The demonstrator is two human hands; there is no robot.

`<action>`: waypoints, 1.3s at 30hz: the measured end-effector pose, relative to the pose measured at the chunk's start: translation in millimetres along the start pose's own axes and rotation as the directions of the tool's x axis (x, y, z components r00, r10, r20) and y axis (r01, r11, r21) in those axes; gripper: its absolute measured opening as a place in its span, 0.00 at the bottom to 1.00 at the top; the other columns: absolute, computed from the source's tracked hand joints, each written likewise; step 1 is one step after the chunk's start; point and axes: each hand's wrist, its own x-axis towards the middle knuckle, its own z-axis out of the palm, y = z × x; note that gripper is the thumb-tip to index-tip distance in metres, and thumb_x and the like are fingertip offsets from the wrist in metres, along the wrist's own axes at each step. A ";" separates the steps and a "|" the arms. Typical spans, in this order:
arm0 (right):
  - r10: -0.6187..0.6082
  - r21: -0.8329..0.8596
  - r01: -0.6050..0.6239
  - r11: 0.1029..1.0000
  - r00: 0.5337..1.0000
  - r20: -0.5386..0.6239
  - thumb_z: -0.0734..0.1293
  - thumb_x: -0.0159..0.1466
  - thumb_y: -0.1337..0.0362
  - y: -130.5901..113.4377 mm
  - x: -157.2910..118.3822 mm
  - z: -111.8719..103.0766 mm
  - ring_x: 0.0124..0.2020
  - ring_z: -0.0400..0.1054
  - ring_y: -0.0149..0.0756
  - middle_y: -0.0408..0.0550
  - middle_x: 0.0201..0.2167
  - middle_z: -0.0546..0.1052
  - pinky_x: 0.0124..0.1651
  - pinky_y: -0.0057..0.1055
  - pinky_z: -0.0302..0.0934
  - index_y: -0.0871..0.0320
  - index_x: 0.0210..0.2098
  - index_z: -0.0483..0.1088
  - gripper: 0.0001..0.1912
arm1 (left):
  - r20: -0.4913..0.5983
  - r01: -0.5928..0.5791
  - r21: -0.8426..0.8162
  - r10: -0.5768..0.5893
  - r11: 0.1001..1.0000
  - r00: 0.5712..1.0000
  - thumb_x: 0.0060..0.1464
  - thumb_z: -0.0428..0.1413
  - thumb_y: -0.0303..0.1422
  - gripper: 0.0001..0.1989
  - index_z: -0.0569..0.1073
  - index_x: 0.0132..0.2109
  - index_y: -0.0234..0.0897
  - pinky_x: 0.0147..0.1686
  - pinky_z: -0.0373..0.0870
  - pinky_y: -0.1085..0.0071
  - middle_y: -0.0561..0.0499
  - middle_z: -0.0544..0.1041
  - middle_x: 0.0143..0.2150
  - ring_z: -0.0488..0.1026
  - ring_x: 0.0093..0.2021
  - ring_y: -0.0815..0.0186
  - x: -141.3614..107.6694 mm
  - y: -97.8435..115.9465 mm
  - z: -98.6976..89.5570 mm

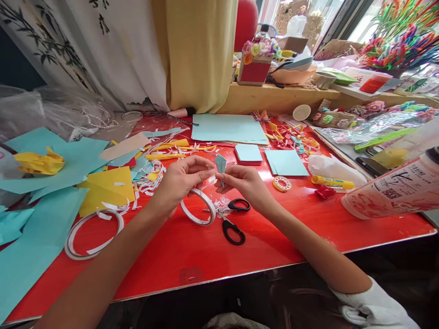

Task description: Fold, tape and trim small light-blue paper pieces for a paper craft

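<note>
My right hand (242,183) pinches a small folded light-blue paper piece (220,164) that points upward above the table. Beside it, my left hand (185,180) is closed, its fingertips close to the paper and to my right fingertips. A roll of white double-sided tape (198,208) hangs from my left hand, tilted, below the fingers. Black-handled scissors (233,221) lie half open on the red table (274,246) under my hands, with their blades partly behind the tape roll.
Blue sheets (229,129) and small square stacks (286,162) lie beyond my hands. Yellow paper (113,187), scraps and another tape roll (70,240) are at left. A glue stick (332,182) and a large pink bottle (394,189) are at right.
</note>
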 end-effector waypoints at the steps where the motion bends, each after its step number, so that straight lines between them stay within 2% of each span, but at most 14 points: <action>1: -0.010 -0.009 0.010 1.000 1.000 -0.004 0.65 0.57 0.57 1.2 0.2 0.2 0.26 0.71 0.31 0.47 0.26 0.73 0.33 0.29 0.69 0.62 0.27 0.67 0.13 | 0.003 0.014 -0.015 -0.014 1.000 1.000 0.45 0.58 0.35 0.09 0.71 0.35 0.37 0.16 0.53 0.81 0.54 0.70 0.26 0.59 0.19 0.77 0.1 -0.3 0.2; 5: -0.023 -0.034 0.023 0.999 1.000 -0.013 0.65 0.57 0.57 3.4 0.5 0.4 0.26 0.71 0.30 0.47 0.25 0.73 0.32 0.28 0.69 0.62 0.27 0.68 0.13 | 0.041 0.075 -0.071 -0.072 0.995 0.997 0.44 0.59 0.35 0.08 0.70 0.34 0.39 0.12 0.50 0.81 0.57 0.67 0.22 0.57 0.15 0.78 1.5 -2.2 0.5; 9: -0.010 -0.044 0.009 0.999 0.999 -0.039 0.65 0.56 0.56 2.5 1.3 0.5 0.26 0.71 0.30 0.47 0.25 0.74 0.32 0.28 0.68 0.62 0.27 0.68 0.14 | 0.009 0.056 -0.095 -0.056 0.994 0.998 0.45 0.59 0.33 0.08 0.71 0.36 0.40 0.11 0.46 0.81 0.59 0.62 0.18 0.53 0.13 0.79 1.6 -4.6 1.6; 14: -0.027 -0.058 0.022 0.998 0.996 -0.081 0.65 0.56 0.56 3.4 1.9 0.6 0.26 0.71 0.30 0.46 0.25 0.73 0.32 0.28 0.68 0.62 0.29 0.68 0.14 | 0.007 0.039 -0.098 -0.038 0.994 0.999 0.46 0.57 0.32 0.13 0.71 0.42 0.40 0.11 0.44 0.81 0.56 0.71 0.26 0.50 0.14 0.82 -1.6 -1.9 3.2; 17: -0.047 -0.070 0.042 0.997 0.996 -0.079 0.64 0.57 0.55 5.6 1.1 1.3 0.26 0.71 0.30 0.46 0.25 0.73 0.33 0.29 0.68 0.62 0.28 0.68 0.14 | 0.016 0.026 -0.112 -0.025 0.993 1.000 0.47 0.57 0.32 0.17 0.68 0.46 0.41 0.11 0.45 0.81 0.55 0.73 0.28 0.52 0.14 0.81 -3.3 0.1 4.3; 21: -0.056 -0.108 0.048 0.993 0.996 -0.075 0.64 0.57 0.56 7.9 -0.3 3.9 0.25 0.71 0.31 0.46 0.24 0.73 0.31 0.29 0.68 0.62 0.28 0.68 0.13 | 0.004 0.037 -0.090 -0.037 0.995 0.999 0.46 0.58 0.35 0.11 0.69 0.38 0.37 0.11 0.46 0.80 0.56 0.70 0.25 0.55 0.12 0.80 -3.7 -1.7 6.4; 23: -0.058 -0.133 0.046 0.990 0.994 -0.091 0.65 0.57 0.57 7.4 -0.8 5.5 0.24 0.70 0.31 0.46 0.22 0.73 0.30 0.29 0.68 0.62 0.28 0.69 0.13 | 0.047 0.038 -0.095 -0.033 0.995 0.998 0.46 0.58 0.35 0.09 0.69 0.34 0.36 0.12 0.47 0.79 0.56 0.70 0.25 0.57 0.12 0.80 -3.7 -3.5 7.4; 26: -0.074 -0.150 0.057 0.987 0.991 -0.112 0.65 0.57 0.57 5.2 -1.4 6.6 0.24 0.70 0.30 0.46 0.21 0.73 0.31 0.29 0.67 0.63 0.28 0.69 0.13 | 0.096 0.025 -0.118 -0.014 0.993 0.995 0.47 0.57 0.35 0.08 0.68 0.34 0.37 0.13 0.50 0.79 0.56 0.69 0.26 0.59 0.13 0.79 -4.2 -4.6 8.5; 34: -0.140 -0.202 0.111 0.973 0.981 -0.135 0.63 0.59 0.59 4.7 -3.2 5.3 0.24 0.68 0.28 0.43 0.21 0.71 0.31 0.26 0.66 0.61 0.26 0.68 0.11 | 0.134 -0.016 -0.116 0.031 0.993 0.990 0.48 0.57 0.34 0.06 0.69 0.32 0.38 0.12 0.44 0.78 0.57 0.67 0.28 0.50 0.13 0.83 -8.6 -1.7 13.0; 37: -0.158 -0.230 0.124 0.965 0.978 -0.139 0.63 0.59 0.60 3.9 -4.1 7.1 0.24 0.68 0.28 0.43 0.21 0.71 0.30 0.26 0.66 0.61 0.26 0.68 0.10 | 0.079 -0.057 -0.106 0.066 0.993 0.995 0.47 0.57 0.33 0.07 0.70 0.36 0.40 0.13 0.42 0.78 0.57 0.67 0.27 0.49 0.15 0.81 -8.8 -2.2 14.1; 39: -0.163 -0.248 0.124 0.961 0.976 -0.143 0.62 0.60 0.61 3.3 -4.8 8.8 0.24 0.68 0.28 0.43 0.21 0.72 0.30 0.26 0.65 0.61 0.28 0.69 0.10 | 0.038 -0.067 -0.101 0.071 0.993 0.997 0.47 0.58 0.33 0.15 0.69 0.44 0.44 0.13 0.43 0.78 0.57 0.67 0.26 0.49 0.16 0.80 -8.6 -2.7 14.6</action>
